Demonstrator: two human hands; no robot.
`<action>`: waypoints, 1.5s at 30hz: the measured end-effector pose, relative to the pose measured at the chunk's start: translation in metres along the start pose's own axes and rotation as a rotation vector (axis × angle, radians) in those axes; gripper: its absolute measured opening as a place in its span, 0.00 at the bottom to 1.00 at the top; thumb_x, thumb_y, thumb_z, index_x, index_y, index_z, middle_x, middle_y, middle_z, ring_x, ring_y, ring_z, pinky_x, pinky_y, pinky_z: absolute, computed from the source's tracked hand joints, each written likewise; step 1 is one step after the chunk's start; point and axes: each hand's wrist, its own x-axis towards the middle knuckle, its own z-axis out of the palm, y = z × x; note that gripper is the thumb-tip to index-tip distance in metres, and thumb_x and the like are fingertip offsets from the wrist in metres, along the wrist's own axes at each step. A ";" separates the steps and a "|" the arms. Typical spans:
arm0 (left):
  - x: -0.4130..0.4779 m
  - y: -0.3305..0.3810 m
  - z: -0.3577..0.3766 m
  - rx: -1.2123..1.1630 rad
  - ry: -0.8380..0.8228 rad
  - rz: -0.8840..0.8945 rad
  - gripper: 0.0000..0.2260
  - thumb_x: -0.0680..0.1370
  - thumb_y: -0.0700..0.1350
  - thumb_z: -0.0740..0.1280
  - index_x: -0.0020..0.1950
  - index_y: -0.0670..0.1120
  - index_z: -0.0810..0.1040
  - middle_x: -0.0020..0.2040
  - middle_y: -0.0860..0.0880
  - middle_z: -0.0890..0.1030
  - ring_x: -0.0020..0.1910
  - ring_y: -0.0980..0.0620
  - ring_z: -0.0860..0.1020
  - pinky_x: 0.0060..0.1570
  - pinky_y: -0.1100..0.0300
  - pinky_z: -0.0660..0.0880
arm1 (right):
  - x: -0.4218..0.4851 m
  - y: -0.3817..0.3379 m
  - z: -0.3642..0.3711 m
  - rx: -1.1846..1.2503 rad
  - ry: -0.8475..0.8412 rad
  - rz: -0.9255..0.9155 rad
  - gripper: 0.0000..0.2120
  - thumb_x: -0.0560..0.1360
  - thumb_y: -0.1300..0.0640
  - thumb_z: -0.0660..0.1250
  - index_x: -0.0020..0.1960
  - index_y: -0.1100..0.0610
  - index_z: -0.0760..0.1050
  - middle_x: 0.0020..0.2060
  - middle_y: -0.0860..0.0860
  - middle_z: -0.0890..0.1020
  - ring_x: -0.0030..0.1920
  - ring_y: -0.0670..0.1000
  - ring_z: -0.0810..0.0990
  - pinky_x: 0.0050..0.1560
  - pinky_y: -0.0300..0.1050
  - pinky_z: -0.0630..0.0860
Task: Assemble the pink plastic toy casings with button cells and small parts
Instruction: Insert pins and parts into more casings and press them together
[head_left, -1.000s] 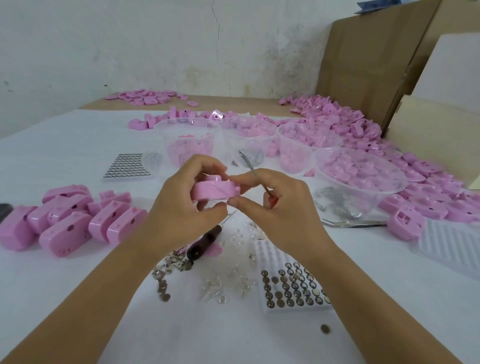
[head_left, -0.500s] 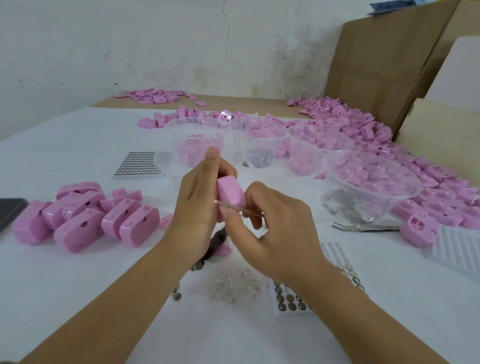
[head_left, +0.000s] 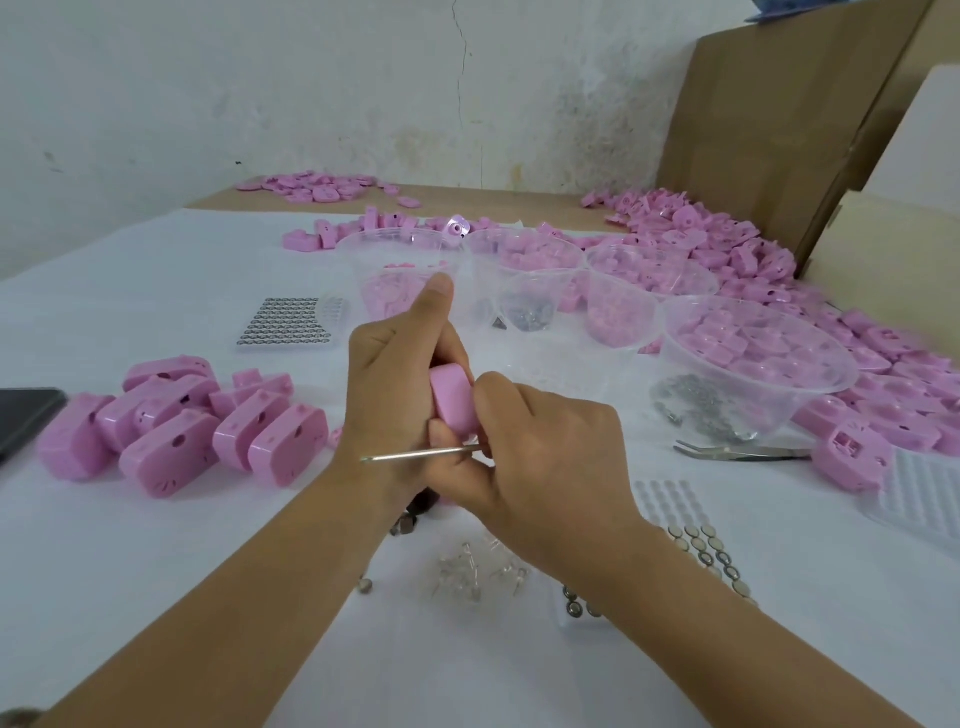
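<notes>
Your left hand (head_left: 400, 395) grips a pink casing (head_left: 451, 397), stood on its end above the table (head_left: 156, 571). One finger sticks straight up. Your right hand (head_left: 545, 457) curls onto the casing too, and pinches a thin metal pick (head_left: 415, 454) that points left. A pile (head_left: 176, 436) of casings lies on your left.

One pink casing (head_left: 451, 397) stands on edge above the worktop, gripped in the left grip (head_left: 395, 395). The right grip (head_left: 540, 457) touches its lower end and pinches a thin metal pin (head_left: 415, 454) that points left. Closed pink casings (head_left: 182, 441) lie tumbled together at left. Button cells (head_left: 709, 551) sit in rows at right. Small clear parts (head_left: 478, 569) lie loose between the forearms.
</notes>
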 end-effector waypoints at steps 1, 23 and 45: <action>0.000 0.001 0.000 0.007 0.005 -0.002 0.24 0.79 0.43 0.62 0.22 0.40 0.66 0.19 0.48 0.65 0.21 0.56 0.64 0.25 0.69 0.66 | 0.000 0.000 0.000 -0.005 -0.003 0.008 0.16 0.72 0.50 0.59 0.30 0.57 0.63 0.24 0.47 0.58 0.24 0.49 0.54 0.25 0.38 0.51; 0.010 -0.007 -0.006 -0.452 0.002 -0.201 0.26 0.80 0.46 0.54 0.20 0.45 0.67 0.19 0.49 0.67 0.21 0.53 0.66 0.30 0.60 0.66 | 0.010 0.012 -0.003 1.258 -0.749 1.283 0.22 0.77 0.47 0.56 0.29 0.56 0.71 0.17 0.48 0.64 0.17 0.45 0.55 0.21 0.35 0.53; 0.008 -0.007 -0.005 -0.102 -0.066 -0.476 0.25 0.79 0.53 0.57 0.24 0.43 0.66 0.25 0.47 0.65 0.21 0.53 0.63 0.25 0.64 0.62 | 0.000 0.008 0.002 0.147 -0.496 0.250 0.16 0.67 0.41 0.50 0.31 0.51 0.54 0.20 0.45 0.58 0.22 0.47 0.57 0.25 0.40 0.53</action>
